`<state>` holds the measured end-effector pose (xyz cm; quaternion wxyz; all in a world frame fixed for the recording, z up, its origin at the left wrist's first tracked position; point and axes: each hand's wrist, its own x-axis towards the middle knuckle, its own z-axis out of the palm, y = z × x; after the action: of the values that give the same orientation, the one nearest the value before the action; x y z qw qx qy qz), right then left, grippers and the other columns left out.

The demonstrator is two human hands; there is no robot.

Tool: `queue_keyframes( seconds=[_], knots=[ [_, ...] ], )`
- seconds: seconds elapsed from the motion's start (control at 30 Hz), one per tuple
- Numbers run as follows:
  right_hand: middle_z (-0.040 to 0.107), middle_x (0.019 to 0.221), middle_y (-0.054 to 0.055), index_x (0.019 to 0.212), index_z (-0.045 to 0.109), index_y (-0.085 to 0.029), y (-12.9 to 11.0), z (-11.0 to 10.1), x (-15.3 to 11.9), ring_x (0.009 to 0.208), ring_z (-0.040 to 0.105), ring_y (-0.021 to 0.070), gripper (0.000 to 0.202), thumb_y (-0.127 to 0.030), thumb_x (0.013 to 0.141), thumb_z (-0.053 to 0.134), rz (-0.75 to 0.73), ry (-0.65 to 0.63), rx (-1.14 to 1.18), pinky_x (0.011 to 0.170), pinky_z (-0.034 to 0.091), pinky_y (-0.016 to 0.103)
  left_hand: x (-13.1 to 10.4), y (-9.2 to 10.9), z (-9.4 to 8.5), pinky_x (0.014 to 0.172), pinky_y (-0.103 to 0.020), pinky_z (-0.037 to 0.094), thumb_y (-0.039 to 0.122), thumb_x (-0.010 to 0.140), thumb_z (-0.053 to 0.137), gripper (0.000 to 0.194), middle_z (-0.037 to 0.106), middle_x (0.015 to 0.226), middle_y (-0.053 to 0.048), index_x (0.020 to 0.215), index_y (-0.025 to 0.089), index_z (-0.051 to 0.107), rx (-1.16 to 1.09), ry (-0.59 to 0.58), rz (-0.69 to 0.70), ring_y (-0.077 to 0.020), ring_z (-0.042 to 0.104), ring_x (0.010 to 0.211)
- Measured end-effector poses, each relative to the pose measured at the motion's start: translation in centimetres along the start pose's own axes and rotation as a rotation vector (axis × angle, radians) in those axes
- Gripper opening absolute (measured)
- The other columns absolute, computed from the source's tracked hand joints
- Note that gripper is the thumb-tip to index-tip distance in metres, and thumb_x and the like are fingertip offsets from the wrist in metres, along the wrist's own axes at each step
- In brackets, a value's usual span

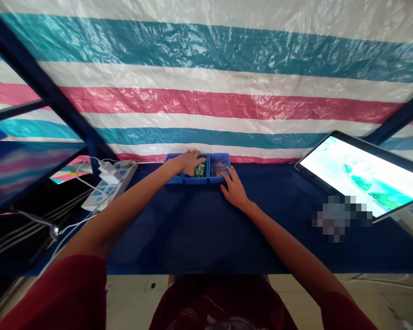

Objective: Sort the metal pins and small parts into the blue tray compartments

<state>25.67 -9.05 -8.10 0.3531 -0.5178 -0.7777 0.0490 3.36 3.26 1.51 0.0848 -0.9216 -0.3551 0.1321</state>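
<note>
Three small blue bins stand side by side at the back of the table. My left hand [190,162] reaches over the left and middle bins, fingers spread. Beside its fingers, green items [200,169] lie in the middle bin [196,180]; they are too small to name. Clear plastic-looking pieces [218,167] fill part of the right bin [228,160]. My right hand [235,189] is at that bin's front right corner, fingers apart, with fingertips at the rim. The left bin [172,181] is mostly covered by my left hand and forearm.
A white power strip [105,192] with plugs and cables lies on the left. To the right, a lit screen [361,169] leans at an angle, with a blurred patch before it. Striped plastic sheeting [227,105] hangs behind the dark blue table [199,229]. Blue frame posts rise at both sides.
</note>
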Motion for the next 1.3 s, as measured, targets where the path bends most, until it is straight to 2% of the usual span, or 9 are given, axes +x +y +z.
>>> queue_keyframes(
  seconds=[0.17,0.33,0.43,0.57,0.7,0.87,1.13,1.23,1.3],
  knots=[
    [0.034,0.152,0.018,0.134,0.052,-0.014,0.0,0.0,0.0,0.148,0.018,0.0305,0.046,-0.021,0.089,0.048,0.007,-0.014,0.003,0.116,0.03,0.052,-0.4,0.0,0.0,0.107,-0.046,0.035,0.036,0.07,0.071,0.076,0.042,0.141,-0.017,0.14,0.023,0.044,-0.008,0.062,-0.035,-0.0379,0.044,0.128],
    [0.034,0.153,0.017,0.135,0.051,-0.015,0.0,0.0,0.1,0.148,0.018,0.0303,0.047,-0.021,0.089,0.049,0.012,-0.019,0.003,0.116,0.029,0.053,-0.1,-0.4,0.4,0.107,-0.045,0.036,0.044,0.07,0.071,0.078,0.037,0.146,-0.014,0.14,0.027,0.042,-0.095,0.001,-0.067,-0.0374,0.043,0.13],
    [0.034,0.152,0.018,0.135,0.052,-0.014,0.0,0.0,0.0,0.148,0.018,0.0304,0.046,-0.021,0.089,0.049,0.003,-0.02,-0.01,0.116,0.03,0.052,0.2,-0.6,0.5,0.108,-0.048,0.033,0.046,0.068,0.072,0.078,0.041,0.143,-0.015,0.139,0.027,0.044,-0.118,0.0,-0.06,-0.0391,0.042,0.131],
    [0.034,0.152,0.018,0.135,0.051,-0.015,0.0,0.0,0.0,0.148,0.018,0.0305,0.047,-0.022,0.089,0.049,0.001,-0.019,-0.019,0.115,0.031,0.053,0.6,-0.9,0.7,0.106,-0.05,0.033,0.043,0.067,0.072,0.08,0.049,0.137,-0.016,0.14,0.026,0.043,-0.133,0.046,-0.097,-0.0386,0.047,0.126],
    [0.034,0.152,0.018,0.135,0.052,-0.015,0.0,0.0,0.0,0.148,0.019,0.0303,0.046,-0.021,0.089,0.049,-0.004,-0.012,-0.017,0.115,0.031,0.053,1.0,-0.9,0.9,0.105,-0.044,0.036,0.04,0.069,0.072,0.083,0.049,0.139,-0.017,0.144,0.023,0.039,-0.13,0.098,-0.137,-0.0361,0.05,0.125],
    [0.035,0.151,0.02,0.133,0.053,-0.01,-0.2,-0.3,0.1,0.147,0.02,0.0309,0.046,-0.02,0.089,0.049,0.0,-0.016,-0.026,0.116,0.031,0.05,1.2,-1.1,0.8,0.1,-0.04,0.041,0.043,0.074,0.069,0.075,0.052,0.138,-0.016,0.141,0.023,0.043,-0.101,0.101,-0.187,-0.0346,0.057,0.118],
    [0.035,0.152,0.017,0.133,0.053,-0.014,0.0,-0.2,0.1,0.148,0.019,0.0298,0.044,-0.021,0.09,0.047,-0.002,-0.009,-0.014,0.116,0.031,0.052,0.2,-1.9,0.5,0.097,-0.035,0.045,0.036,0.076,0.066,0.065,0.059,0.134,-0.01,0.137,0.023,0.049,-0.197,0.297,-0.235,-0.0307,0.057,0.121],
    [0.035,0.152,0.018,0.133,0.053,-0.013,-0.2,-0.3,0.1,0.147,0.02,0.031,0.045,-0.02,0.09,0.047,0.008,-0.007,-0.046,0.115,0.03,0.054,0.1,-1.6,0.5,0.096,-0.036,0.045,0.035,0.075,0.067,0.064,0.062,0.13,-0.01,0.135,0.022,0.051,-0.203,0.242,-0.213,-0.0313,0.06,0.116],
    [0.034,0.152,0.021,0.133,0.053,-0.01,-0.8,-0.6,0.2,0.147,0.019,0.0334,0.045,-0.018,0.089,0.048,-0.002,0.005,-0.107,0.116,0.024,0.058,0.2,-1.2,0.5,0.096,-0.036,0.045,0.037,0.076,0.065,0.062,0.062,0.13,-0.009,0.135,0.023,0.052,-0.195,0.201,-0.182,-0.0312,0.061,0.115]
  ],
)
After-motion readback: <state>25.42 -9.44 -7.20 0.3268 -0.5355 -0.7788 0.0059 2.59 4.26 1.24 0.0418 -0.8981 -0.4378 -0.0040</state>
